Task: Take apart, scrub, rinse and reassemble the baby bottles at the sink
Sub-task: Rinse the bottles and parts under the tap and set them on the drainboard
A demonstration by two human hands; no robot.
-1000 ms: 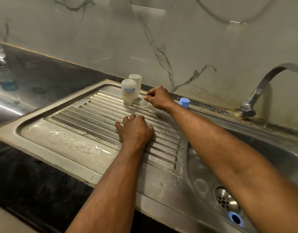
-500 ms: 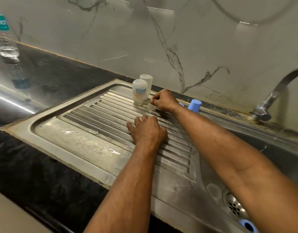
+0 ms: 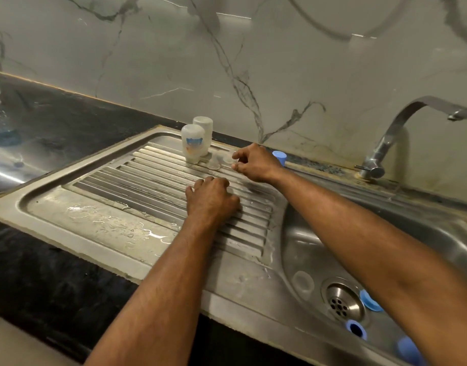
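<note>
Two frosted baby bottles (image 3: 192, 142) stand upside down together at the far end of the steel drainboard (image 3: 100, 215). Right of them two clear nipples lie on the ribs, one (image 3: 214, 163) by the bottles and one (image 3: 228, 157) at my fingertips. My right hand (image 3: 256, 163) hovers there with thumb and forefinger parted, the nipple resting just in front of them. My left hand (image 3: 212, 199) lies palm down on the ribs and holds nothing. A blue cap (image 3: 280, 155) stands on the rim behind my right hand.
The sink basin (image 3: 306, 244) holds a blue ring (image 3: 356, 329), two more blue parts (image 3: 370, 301) (image 3: 409, 350) and a clear round piece (image 3: 303, 282) around the drain (image 3: 341, 303). The tap (image 3: 411, 109) arches at the right. A water bottle (image 3: 2, 128) stands on the dark counter, far left.
My right hand was closed over a clear nipple; its fingers have parted and the nipple now rests on the drainboard. My left hand has stayed put.
</note>
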